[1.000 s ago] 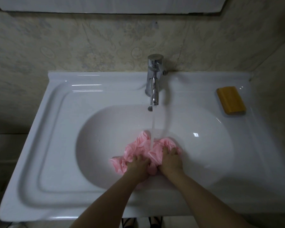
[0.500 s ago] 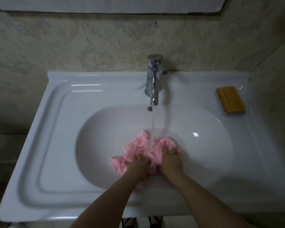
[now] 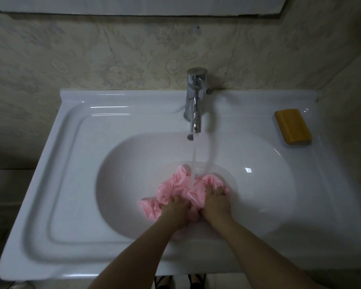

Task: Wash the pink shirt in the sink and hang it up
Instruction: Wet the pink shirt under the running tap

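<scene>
The shirt (image 3: 175, 187) lay bunched in the bowl of the sink (image 3: 133, 163), lower centre of the frame, right under the stream from the tap (image 3: 195, 103). The left hand (image 3: 174, 211) and right hand (image 3: 215, 205) sat side by side with fingers curled into the wet cloth. With water running onto cloth heaped about where the drain seemed to be, I reckoned the bowl might fill or splash over the near rim, while the soap (image 3: 293, 126) sat on the ledge at upper right, well apart.
</scene>
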